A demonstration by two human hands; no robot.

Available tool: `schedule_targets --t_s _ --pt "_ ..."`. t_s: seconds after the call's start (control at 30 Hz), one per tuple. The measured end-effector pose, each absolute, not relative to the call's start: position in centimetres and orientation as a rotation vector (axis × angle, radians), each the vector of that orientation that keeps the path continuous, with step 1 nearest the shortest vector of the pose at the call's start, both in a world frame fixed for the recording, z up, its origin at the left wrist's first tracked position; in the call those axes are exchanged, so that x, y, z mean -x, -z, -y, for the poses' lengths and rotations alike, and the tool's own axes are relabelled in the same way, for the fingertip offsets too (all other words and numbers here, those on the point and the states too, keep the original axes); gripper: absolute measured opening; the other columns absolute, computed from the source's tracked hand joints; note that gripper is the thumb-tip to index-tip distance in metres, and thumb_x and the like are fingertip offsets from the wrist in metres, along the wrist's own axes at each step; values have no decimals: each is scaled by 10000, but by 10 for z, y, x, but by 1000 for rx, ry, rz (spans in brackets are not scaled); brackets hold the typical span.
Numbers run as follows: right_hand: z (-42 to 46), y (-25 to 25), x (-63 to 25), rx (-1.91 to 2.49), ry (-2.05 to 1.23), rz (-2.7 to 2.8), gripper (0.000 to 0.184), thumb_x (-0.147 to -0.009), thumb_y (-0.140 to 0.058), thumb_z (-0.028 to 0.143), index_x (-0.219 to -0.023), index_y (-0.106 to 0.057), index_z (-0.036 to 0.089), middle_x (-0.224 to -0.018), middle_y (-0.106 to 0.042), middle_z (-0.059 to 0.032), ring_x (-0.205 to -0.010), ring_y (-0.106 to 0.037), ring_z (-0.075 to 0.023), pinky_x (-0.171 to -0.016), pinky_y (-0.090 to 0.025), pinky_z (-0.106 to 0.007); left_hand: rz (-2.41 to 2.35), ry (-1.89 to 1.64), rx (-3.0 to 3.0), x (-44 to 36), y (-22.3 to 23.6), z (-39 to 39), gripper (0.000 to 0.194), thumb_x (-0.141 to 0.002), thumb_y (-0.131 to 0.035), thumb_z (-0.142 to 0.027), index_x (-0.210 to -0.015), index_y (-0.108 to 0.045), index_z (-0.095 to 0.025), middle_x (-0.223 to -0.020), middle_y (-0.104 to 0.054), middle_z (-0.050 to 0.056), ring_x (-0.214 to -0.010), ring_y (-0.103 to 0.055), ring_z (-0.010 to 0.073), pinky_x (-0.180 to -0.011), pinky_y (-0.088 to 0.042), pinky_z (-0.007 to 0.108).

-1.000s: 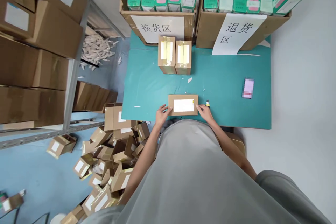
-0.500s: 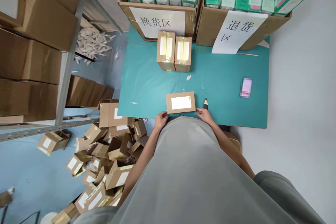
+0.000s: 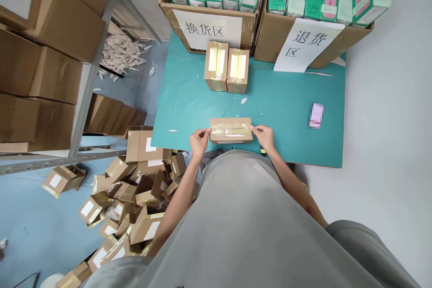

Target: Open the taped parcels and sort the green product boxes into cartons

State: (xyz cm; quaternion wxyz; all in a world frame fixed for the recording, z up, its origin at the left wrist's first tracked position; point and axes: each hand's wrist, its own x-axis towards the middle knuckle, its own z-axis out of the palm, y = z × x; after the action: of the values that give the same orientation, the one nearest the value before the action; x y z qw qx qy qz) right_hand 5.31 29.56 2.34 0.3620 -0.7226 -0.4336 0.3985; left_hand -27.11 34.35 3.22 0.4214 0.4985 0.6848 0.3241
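A small brown cardboard box point(image 3: 231, 129) lies at the front edge of the green table, its clear-taped seam facing up. At the box's left end, my left hand point(image 3: 200, 141) grips the corner between thumb and fingers. My right hand point(image 3: 263, 137) pinches the opposite end near its upper corner. Partly hidden under my right hand is a utility knife point(image 3: 263, 150), of which only a yellow bit shows. The label side of the box is turned toward me and barely visible.
Two taped cartons point(image 3: 216, 66) stand farther back on the green table point(image 3: 286, 112). Behind them are two large open boxes point(image 3: 259, 22) of green packages, with paper signs. A pixelated pink item point(image 3: 316, 115) lies right. Discarded cartons point(image 3: 135, 207) cover the floor left, beside a loaded shelf point(image 3: 86, 112).
The box has been tipped over, so its taped seam replaces the white label on top. Both hands have moved up from its lower corners to its ends.
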Motion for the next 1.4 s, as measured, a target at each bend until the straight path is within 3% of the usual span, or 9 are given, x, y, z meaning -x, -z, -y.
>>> schedule_targets --t_s 0.27,0.47,0.57,0.67,0.77,1.0,1.1,1.27,1.4 --pt "-301 -1 -49 1920 -1142 1111 362 -940 -778 562 -832 -858 226 -911 -888 -107 -888 -855 -335 -853 -675 -418 -1778 -684 -1185 274 -12 -344 257 -941 -808 -411 -981 -861 -163 -995 -849 134 -997 -796 310 -987 -618 414" --pt "-292 12 -68 1894 -1196 1203 340 -997 -703 496 -936 -895 222 -1020 -894 -105 -983 -854 -313 -974 -684 -450 -1726 -638 -1097 285 3 -339 248 -955 -733 -407 -996 -857 -196 -1168 -856 157 -1197 -787 345 -1155 -591 481" --pt "-277 20 -70 1929 -1222 1231 297 -947 -758 451 -1068 -909 225 -1182 -882 -117 -979 -850 -296 -989 -686 -466 -1693 -609 -1071 284 10 -327 309 -862 -765 -304 -1126 -850 -168 -1274 -839 177 -1273 -764 362 -1150 -604 511" --pt "-266 27 -65 1922 -1283 1266 423 -870 -855 473 -1203 -894 214 -1202 -867 -108 -875 -832 -268 -918 -693 -444 -1630 -555 -1022 278 15 -317 510 -733 -792 -199 -1241 -828 -171 -1365 -807 176 -1338 -732 370 -1135 -614 519" --pt "-264 29 -59 1871 -1335 1328 553 -851 -892 539 -1299 -866 216 -1143 -843 -72 -825 -797 -240 -882 -680 -410 -1632 -533 -1005 274 18 -315 517 -688 -779 -170 -1201 -838 -175 -1367 -794 170 -1343 -720 375 -1137 -612 519" --pt "-282 14 -57 1778 -1258 1313 597 -901 -778 766 -1057 -885 200 -1175 -816 -121 -963 -767 -270 -953 -661 -415 -1561 -620 -1099 279 2 -329 363 -814 -818 -367 -1125 -855 -182 -1352 -781 145 -1306 -719 330 -1087 -635 438" --pt "-289 3 -57 1790 -1203 1350 618 -969 -677 804 -920 -868 218 -1052 -837 -103 -962 -766 -282 -928 -646 -393 -1566 -691 -1155 282 -7 -338 409 -915 -782 -498 -1137 -870 -165 -1229 -801 143 -1214 -740 305 -1052 -637 410" --pt "-291 1 -52 1902 -1163 1383 624 -1016 -624 756 -746 -800 222 -882 -833 -75 -860 -775 -288 -814 -632 -363 -1580 -656 -1228 279 -6 -347 436 -933 -798 -556 -1109 -889 -167 -1077 -809 125 -1107 -756 299 -1085 -606 412" --pt "-288 10 -51 1964 -1204 1386 502 -1034 -658 624 -767 -816 230 -864 -845 -66 -899 -799 -303 -879 -651 -383 -1624 -587 -1135 275 6 -344 433 -902 -832 -587 -1011 -880 -170 -1104 -835 141 -1129 -767 332 -1084 -609 432"
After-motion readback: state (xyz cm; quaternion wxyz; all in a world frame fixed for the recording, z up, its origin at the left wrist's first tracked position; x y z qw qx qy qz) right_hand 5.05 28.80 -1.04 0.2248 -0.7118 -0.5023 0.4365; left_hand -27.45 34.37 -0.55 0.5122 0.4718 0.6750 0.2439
